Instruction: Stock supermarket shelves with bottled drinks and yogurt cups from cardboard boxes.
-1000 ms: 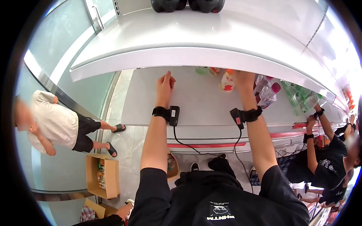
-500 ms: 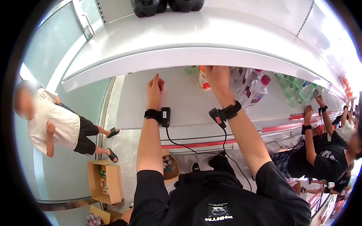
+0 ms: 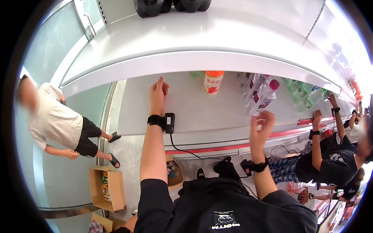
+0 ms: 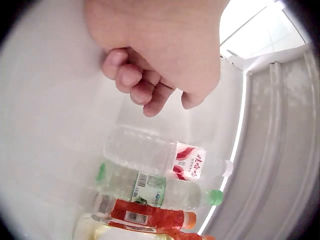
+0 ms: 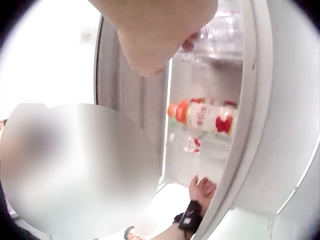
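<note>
Background: a white retail shelving unit, its upper shelf (image 3: 186, 37) crossing the head view at 12 o'clock, dark bottles (image 3: 192, 4) above that. A person in a white shirt (image 3: 54, 120) stands at 9 o'clock; a cardboard box (image 3: 116, 190) sits at 7 to 8 o'clock. Clock directions refer to the head view, 12 at the top.

Location: the orange-capped bottle (image 3: 213, 82) stands on the lower shelf (image 3: 180, 112) at 1 o'clock, partly under the upper shelf's edge. The pink-capped bottle (image 3: 263, 98) heads a row of clear bottles between 2 and 3 o'clock. Green bottles (image 3: 309, 99) lie farther out, near 3 o'clock.

Grip state: the left hand (image 3: 158, 93), between 10 and 11 o'clock, is loosely curled and holds nothing. The right hand (image 3: 262, 127), at 3 o'clock, has bent fingers with a gap to the thumb — no object held. It is just beside the base of the pink-capped bottle; contact cannot be determined.

Handling (judgement): both bottles appear to be filled plastic — moderately heavy, slightly yielding, smooth, slippery if damp, unlikely to break. Take hold around the labelled mid-body, thumb opposite fingers; avoid lifting by the cap. Keep upright.
</note>
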Demonstrator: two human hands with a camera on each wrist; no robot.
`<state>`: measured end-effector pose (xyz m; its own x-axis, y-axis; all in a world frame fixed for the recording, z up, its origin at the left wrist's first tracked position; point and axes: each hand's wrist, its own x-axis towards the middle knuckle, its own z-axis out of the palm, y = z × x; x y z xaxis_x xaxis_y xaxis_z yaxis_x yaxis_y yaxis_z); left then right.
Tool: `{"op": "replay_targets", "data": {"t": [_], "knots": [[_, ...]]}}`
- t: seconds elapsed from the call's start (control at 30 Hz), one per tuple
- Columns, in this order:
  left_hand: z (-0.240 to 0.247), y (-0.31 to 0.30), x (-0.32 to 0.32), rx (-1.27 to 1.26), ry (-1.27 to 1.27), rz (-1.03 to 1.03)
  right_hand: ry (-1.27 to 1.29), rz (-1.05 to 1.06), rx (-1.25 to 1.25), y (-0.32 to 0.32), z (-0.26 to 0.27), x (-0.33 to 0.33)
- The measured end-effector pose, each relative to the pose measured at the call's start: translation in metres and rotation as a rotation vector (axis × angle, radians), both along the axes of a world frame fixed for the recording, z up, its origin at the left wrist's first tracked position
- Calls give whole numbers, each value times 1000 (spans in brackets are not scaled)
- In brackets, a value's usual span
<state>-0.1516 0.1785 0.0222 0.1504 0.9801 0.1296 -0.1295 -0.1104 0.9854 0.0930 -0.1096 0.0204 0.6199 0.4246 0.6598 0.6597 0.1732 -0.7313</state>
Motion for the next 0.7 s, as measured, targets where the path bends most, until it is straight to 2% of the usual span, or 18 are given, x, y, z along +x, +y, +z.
{"op": "replay_targets", "data": {"t": [0.03, 0.1, 0.13, 0.2, 0.23, 0.3, 0.33, 0.37, 0.53, 0.7], "knots": [[0, 2, 1, 53, 27, 0, 8, 0, -7, -6, -1, 10], [-4, 1, -2, 115, 60, 19, 42, -210, -43, -6, 12, 24], [-3, 2, 1, 94, 43, 22, 43, -194, -20, 1, 15, 34], [2, 1, 1, 59, 40, 2, -181, -269, -241, 7, 20, 45], [4, 1, 2, 67, 45, -9, -174, -280, -235, 10, 18, 47], [-3, 2, 2, 51, 33, -8, -184, -303, -404, 16, 12, 44], [-6, 5, 2, 70, 53, -27, -246, -330, -294, 20, 4, 44], [-4, 4, 3, 74, 55, -36, -242, -339, -291, 20, 5, 39], [-3, 3, 4, 95, 47, -9, -144, -178, -319, 25, 13, 5], [1, 0, 3, 74, 54, -34, -167, -159, -324, 46, 18, 1]]}}
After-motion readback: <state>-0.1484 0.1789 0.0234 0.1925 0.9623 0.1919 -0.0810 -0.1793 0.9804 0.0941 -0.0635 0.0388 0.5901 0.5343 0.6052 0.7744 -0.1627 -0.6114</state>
